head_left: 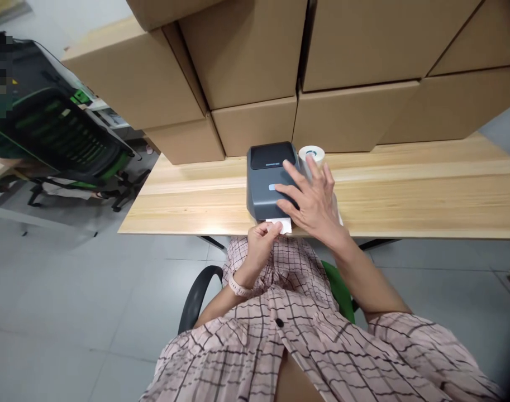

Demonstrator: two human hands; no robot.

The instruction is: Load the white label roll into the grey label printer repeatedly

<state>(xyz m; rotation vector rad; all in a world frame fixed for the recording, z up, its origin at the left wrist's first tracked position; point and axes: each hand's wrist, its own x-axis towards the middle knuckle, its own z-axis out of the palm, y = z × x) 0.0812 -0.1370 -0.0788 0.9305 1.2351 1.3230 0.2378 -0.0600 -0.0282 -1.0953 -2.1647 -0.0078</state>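
Note:
A dark grey label printer (263, 178) sits at the front edge of a light wooden table (405, 195). My right hand (311, 198) lies flat on the printer's top, fingers spread, pressing it down. My left hand (260, 245) is pinched on a white label (282, 225) that sticks out of the printer's front slot. A white roll of labels (312, 154) stands just behind the printer, partly hidden by my right hand.
Large cardboard boxes (255, 67) are stacked along the back of the table. A black and green office chair (57, 139) lies tipped at the left on the grey tiled floor. I sit on a chair with a black armrest (196, 296).

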